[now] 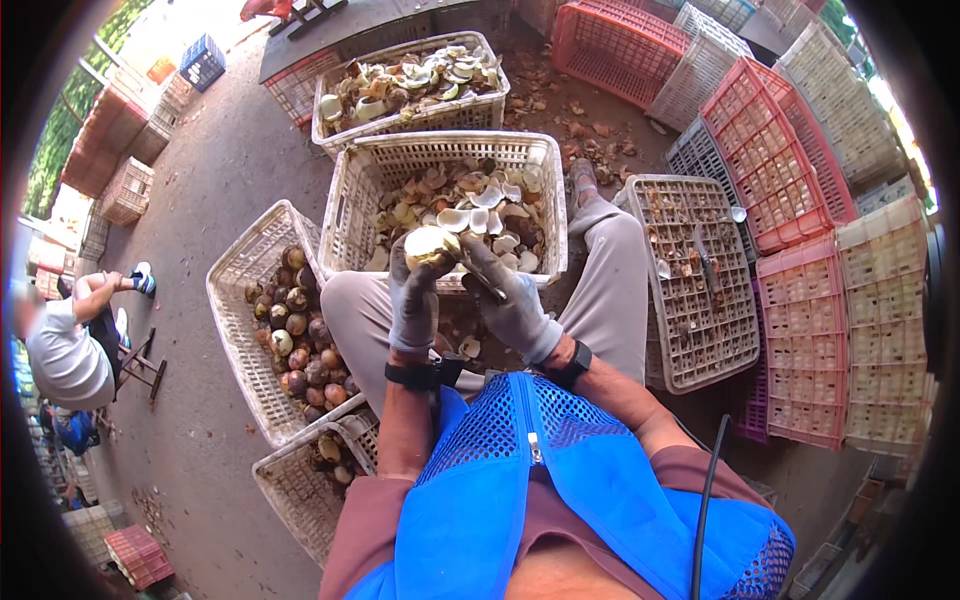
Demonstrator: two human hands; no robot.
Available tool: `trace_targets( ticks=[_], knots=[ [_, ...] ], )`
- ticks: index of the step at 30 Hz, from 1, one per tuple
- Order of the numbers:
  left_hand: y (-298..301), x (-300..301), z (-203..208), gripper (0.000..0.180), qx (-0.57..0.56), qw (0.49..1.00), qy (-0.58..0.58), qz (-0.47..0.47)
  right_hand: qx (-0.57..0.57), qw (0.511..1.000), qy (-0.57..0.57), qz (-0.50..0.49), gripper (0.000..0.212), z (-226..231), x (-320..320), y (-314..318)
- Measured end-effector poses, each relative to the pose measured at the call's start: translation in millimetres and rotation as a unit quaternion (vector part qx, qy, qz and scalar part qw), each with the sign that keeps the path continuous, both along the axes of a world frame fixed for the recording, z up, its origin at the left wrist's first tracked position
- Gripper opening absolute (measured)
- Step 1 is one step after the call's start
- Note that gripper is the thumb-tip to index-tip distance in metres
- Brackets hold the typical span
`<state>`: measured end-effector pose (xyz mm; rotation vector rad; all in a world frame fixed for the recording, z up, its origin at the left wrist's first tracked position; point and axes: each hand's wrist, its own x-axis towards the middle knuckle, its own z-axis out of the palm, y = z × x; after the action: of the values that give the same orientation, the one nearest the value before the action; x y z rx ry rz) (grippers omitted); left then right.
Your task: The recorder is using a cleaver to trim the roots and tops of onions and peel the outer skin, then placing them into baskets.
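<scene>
A: Largest first. Surroundings?
B: Brown floor [210, 250], littered beyond the crates. Stacked at right: red crates [770, 150] and others in white and pink.
A: Nearer in?
B: White front crate [445, 143] between the person's knees, holding peelings. Another, the rear crate [490, 115], stands just behind it, heaped with pale and brown shells. Left crate [238, 330], beside the left knee, holds whole round fruits [310, 370], brown to purple. Right of the right knee: upturned crate [700, 350], base up, scraps on it.
A: Hands?
B: Both in grey gloves, raised over the near side of the front crate. Left hand [415, 295]: fingers curled around a pale round fruit [432, 243], its whitish face upward. Right hand [518, 308]: fingers bent together close against the fruit's right side, apparently pinching a slim grey tool [484, 270]; glove and tool blend, so the grip is uncertain.
A: Smallest items?
B: Long thin tool [708, 262] lying on the upturned crate. Cup-shaped white shells [480, 213] on the peelings, just beyond the hands.
</scene>
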<state>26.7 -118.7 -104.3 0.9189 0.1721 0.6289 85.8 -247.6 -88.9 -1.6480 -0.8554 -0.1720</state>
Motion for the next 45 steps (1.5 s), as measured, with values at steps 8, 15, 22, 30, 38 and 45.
trace_targets(
  ticks=[8, 15, 22, 30, 38, 45],
  knots=[
    [3, 1, -12, 0.052, -0.044, 0.999, 0.018, 0.013, -0.055, 0.911, 0.398, 0.091, 0.017, 20, 5, -15],
    [-1, 8, 0, 0.051, 0.027, 0.998, 0.041, 0.037, 0.064, 0.981, 0.176, 0.053, 0.012, 3, 4, -6],
    [-8, 8, 13, 0.052, 0.071, 0.994, 0.074, 0.023, -0.030, 0.999, 0.012, -0.012, 0.044, 10, 10, -3],
    [-7, 3, 17, 0.061, 0.054, 0.998, 0.037, 0.007, -0.087, 0.989, -0.116, -0.006, 0.064, 3, 14, -4],
    [-3, 4, 13, 0.065, 0.047, 0.994, 0.016, -0.094, 0.017, 0.998, 0.057, 0.018, 0.037, 1, 15, -5],
    [-36, 0, -23, 0.064, -0.068, 0.995, 0.074, 0.002, -0.051, 0.985, -0.148, -0.070, 0.067, -15, 13, -6]
  ],
)
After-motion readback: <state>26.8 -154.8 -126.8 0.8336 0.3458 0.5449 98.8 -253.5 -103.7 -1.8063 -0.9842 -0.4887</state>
